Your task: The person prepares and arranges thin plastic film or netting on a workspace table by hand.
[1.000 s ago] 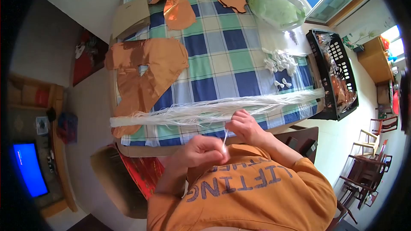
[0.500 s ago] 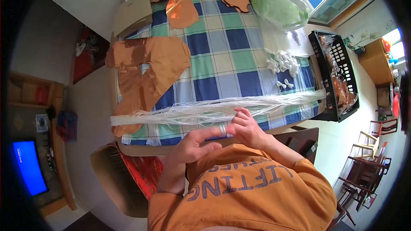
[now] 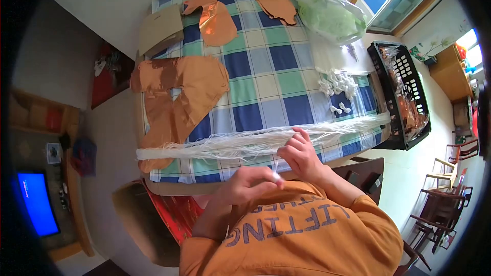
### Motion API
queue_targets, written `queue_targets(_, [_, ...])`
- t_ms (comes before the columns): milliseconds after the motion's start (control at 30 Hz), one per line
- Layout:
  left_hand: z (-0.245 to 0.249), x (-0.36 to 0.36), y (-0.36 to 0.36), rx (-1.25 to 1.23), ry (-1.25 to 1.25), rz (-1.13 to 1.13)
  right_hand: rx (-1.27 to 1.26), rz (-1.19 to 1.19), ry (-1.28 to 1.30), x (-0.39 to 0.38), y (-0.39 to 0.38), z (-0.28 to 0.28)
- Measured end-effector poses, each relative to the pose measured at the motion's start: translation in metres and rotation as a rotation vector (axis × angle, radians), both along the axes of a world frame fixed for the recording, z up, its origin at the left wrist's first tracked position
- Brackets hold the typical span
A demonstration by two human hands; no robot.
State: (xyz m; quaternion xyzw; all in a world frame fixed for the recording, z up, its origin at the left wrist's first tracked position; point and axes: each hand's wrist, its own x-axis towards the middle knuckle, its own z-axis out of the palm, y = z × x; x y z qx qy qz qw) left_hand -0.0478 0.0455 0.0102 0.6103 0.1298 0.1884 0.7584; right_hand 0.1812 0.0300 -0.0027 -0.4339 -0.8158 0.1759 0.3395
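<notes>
A small white string loop is between my hands, close to my orange shirt. My left hand is closed on it, with the white bit at the fingertips. My right hand has its fingers curled and pinched around the upper end of the string. Beyond them a long bundle of white strings lies across the near edge of the bed. Small tied white string bundles rest farther back on the right.
Copper-coloured foil shapes lie on the checked bedspread. A cardboard box is at the back left, a plastic bag at the back right. A black crate stands right of the bed.
My left hand has moved down and slightly right, and the white string has come off its outstretched fingers to the fingertips. The view has shifted slightly.
</notes>
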Motion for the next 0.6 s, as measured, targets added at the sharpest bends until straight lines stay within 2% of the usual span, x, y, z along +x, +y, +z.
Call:
queue_targets(100, [0.022,0.026,-0.004,0.484,0.241,0.835,0.007,0.057,-0.003,-0.005,-0.004,0.005])
queue_targets(133, [0.021,0.028,-0.003,0.630,0.459,0.832,0.018,0.062,0.032,-0.006,-0.005,0.008])
queue_targets(233, [0.024,0.002,0.005,0.190,0.451,-0.032,0.012,0.009,0.065,0.000,0.003,0.007])
queue_targets(367, [0.038,0.021,-0.004,0.451,0.235,0.688,0.026,0.121,0.056,-0.005,0.000,0.006])
queue_targets(400, [0.028,0.021,-0.001,0.649,0.399,0.666,0.034,0.112,0.076,-0.005,-0.001,0.007])
queue_targets(500, [-0.001,-0.002,-0.005,0.170,0.044,0.200,-0.049,0.062,0.163,0.000,0.001,0.009])
queue_targets(533, [-0.005,0.003,-0.012,0.090,-0.087,0.362,-0.080,0.076,0.162,-0.001,0.000,0.008])
queue_targets(600, [0.013,0.027,-0.010,0.531,0.189,0.665,-0.168,0.126,0.165,-0.008,-0.007,0.010])
